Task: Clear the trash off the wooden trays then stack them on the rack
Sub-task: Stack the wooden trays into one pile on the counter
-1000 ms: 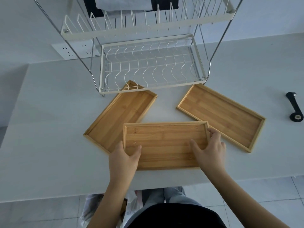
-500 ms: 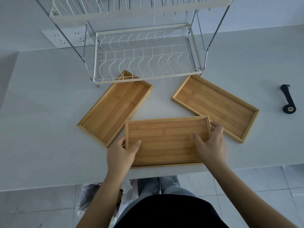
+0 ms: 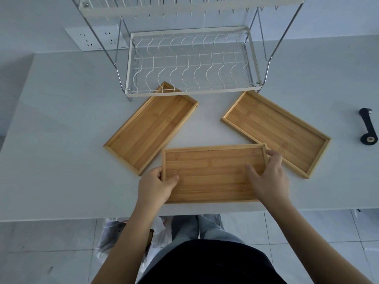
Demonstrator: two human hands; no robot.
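Tray (image 3: 211, 173) gripped between both hands' fingers (image 3: 272, 158).

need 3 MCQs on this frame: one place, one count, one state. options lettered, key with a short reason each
1. Where does the black tape roll lie?
A. On the table's right side
B. In the rack
C. On a tray

2. How many wooden trays are on the table?
A. Two
B. Three
C. Four

3. What state is the near tray in?
A. Standing in the rack
B. Loaded with trash
C. Bare, gripped at both short ends

Key:
1 A: the roll sits alone on the white top, right of the right tray.
2 B: the left tray, the right tray and the near tray are the only ones.
3 C: the left hand and right hand clasp its ends, nothing lies in it, and the rack holds no tray.
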